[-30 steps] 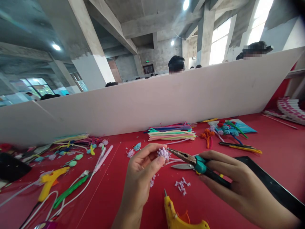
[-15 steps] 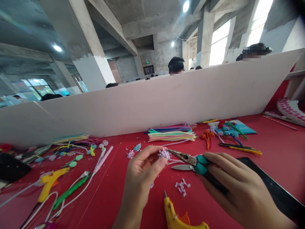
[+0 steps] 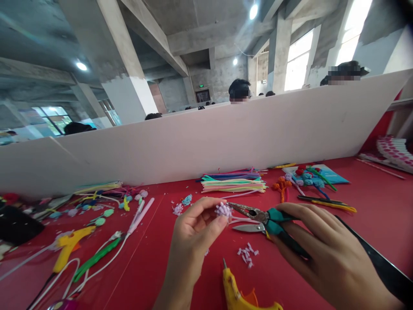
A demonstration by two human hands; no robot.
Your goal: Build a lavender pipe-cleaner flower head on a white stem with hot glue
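Between thumb and fingers, my left hand (image 3: pixel 193 241) pinches a small lilac fuzzy cluster (image 3: pixel 223 209) made of short pieces of pipe cleaner. My right hand (image 3: pixel 332 249) grips needle-nose pliers (image 3: pixel 258 214) with teal and black handles. The rusty tips of the pliers touch the top right of the cluster; whether they pinch a piece is too small to tell. Just below the pliers, a scissor blade (image 3: pixel 248 227) and lilac pipe cleaners (image 3: pixel 240 219) show. Cut lilac bits (image 3: pixel 247 255) lie on the red table (image 3: pixel 142 267) under my hands.
A yellow glue gun (image 3: pixel 234 290) lies near the front edge, another glue gun (image 3: pixel 69 245) with cords at left. Bundled pipe cleaners (image 3: pixel 232 183) rest by the white partition (image 3: pixel 193 142). Finished-looking fuzzy pieces (image 3: pixel 305 176) and tweezers (image 3: pixel 325 202) are at right, beside a dark tablet-like slab (image 3: pixel 383 267).
The plier handles have spread slightly, and my right hand has shifted a little downward. My left hand keeps its pinch on the cluster. The whole view has shifted slightly.
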